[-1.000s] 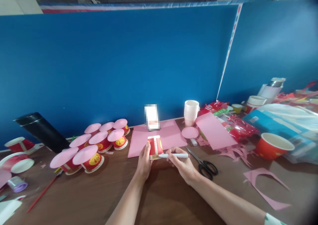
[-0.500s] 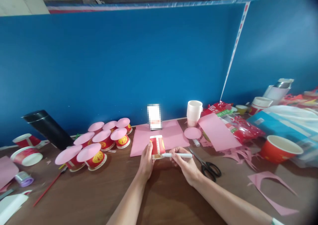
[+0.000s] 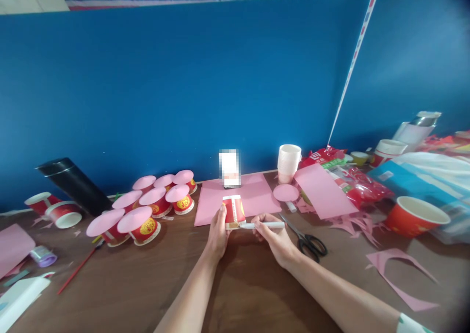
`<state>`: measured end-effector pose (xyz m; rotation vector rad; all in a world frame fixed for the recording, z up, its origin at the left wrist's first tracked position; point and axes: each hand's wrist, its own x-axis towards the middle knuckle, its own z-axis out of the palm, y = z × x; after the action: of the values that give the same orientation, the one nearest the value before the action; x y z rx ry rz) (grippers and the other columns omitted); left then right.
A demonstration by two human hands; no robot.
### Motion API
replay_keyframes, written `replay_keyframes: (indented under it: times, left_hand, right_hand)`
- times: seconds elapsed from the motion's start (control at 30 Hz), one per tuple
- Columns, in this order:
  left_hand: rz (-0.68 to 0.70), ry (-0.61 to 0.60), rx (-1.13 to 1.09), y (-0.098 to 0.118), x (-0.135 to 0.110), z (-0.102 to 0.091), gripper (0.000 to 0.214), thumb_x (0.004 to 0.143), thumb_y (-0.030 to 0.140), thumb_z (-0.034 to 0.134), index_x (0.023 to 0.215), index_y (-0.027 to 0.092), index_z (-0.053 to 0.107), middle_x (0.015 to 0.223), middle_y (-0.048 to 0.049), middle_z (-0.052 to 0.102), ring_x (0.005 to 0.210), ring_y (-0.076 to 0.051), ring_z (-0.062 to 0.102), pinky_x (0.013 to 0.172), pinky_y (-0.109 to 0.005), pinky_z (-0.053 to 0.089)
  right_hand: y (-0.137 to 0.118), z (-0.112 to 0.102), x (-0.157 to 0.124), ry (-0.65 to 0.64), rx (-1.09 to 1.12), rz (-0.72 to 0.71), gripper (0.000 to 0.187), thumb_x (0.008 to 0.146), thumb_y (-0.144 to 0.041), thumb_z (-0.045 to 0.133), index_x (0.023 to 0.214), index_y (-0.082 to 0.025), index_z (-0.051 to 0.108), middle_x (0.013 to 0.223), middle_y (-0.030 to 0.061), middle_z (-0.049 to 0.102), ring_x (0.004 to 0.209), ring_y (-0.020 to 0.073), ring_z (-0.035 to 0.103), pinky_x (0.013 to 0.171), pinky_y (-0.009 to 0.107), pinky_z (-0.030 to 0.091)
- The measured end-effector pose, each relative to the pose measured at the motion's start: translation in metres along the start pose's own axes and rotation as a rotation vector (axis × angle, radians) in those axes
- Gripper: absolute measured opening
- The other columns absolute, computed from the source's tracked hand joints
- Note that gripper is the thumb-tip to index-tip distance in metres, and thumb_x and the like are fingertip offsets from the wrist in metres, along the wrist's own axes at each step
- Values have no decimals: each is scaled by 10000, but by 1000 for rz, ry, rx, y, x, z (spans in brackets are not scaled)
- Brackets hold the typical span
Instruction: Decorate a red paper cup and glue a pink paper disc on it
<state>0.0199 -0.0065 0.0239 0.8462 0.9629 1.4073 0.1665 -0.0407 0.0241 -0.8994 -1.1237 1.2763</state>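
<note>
My left hand (image 3: 218,230) is wrapped round a red and white paper cup (image 3: 232,209) with yellow marks, held above the front of a pink paper sheet (image 3: 205,201). In my right hand (image 3: 273,240) is a white pen-like marker (image 3: 270,225), lying nearly level, its tip at the lower right edge of the cup. Whether the tip touches the cup I cannot tell. Black-handled scissors (image 3: 311,245) lie just right of my right hand. A pink paper disc (image 3: 285,193) rests behind that hand.
Several red cups topped with pink discs (image 3: 134,219) stand at the left, near a black flask (image 3: 79,186) and a red brush (image 3: 81,267). White stacked cups (image 3: 289,162), a red packet (image 3: 363,186), an orange cup (image 3: 417,218) and pink scraps (image 3: 404,284) occupy the right.
The view has shifted slightly, so the table things sit a little higher and further right. Both hands keep their hold on the cup and the marker, with the marker's tip still near the cup's edge.
</note>
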Motion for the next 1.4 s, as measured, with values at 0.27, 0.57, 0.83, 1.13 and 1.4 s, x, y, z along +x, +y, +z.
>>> replay_keyframes:
  times: [0.27,0.57,0.83,1.13,1.4]
  left_hand:
    - [-4,-103,-62,-2,2,-3,273,766,469,544,790,197,551,683,0,564,600,-133,524,582,-237,433]
    - [15,-112,-75,-2,1,-4,290,771,479,537,794,191,552,641,17,535,542,-118,510,532,-223,392]
    - [-5,-76,-59,-7,4,-6,379,742,536,544,795,161,551,671,6,544,569,-100,497,527,-201,393]
    - [4,-92,-47,-3,2,-6,371,738,519,564,831,160,582,710,-1,575,609,-111,519,585,-220,414]
    - [-78,-6,-106,0,3,-4,434,696,531,603,957,185,584,781,-17,634,683,-141,594,631,-241,442]
  right_hand:
    - [0,1,1,12,25,-13,248,762,-402,627,741,-162,568,620,-8,539,546,92,451,490,208,341]
    - [1,0,1,-18,-12,1,276,755,-426,625,710,-161,560,609,-10,529,539,96,443,491,214,337]
    - [-1,1,1,20,42,8,267,751,-424,636,739,-167,564,625,-1,543,558,103,455,496,215,345]
    - [3,0,2,-16,13,6,246,759,-396,632,716,-163,568,603,-16,530,525,84,414,486,209,313]
    - [1,-2,2,21,286,118,277,709,-406,680,732,-169,538,613,-21,503,542,92,453,470,198,331]
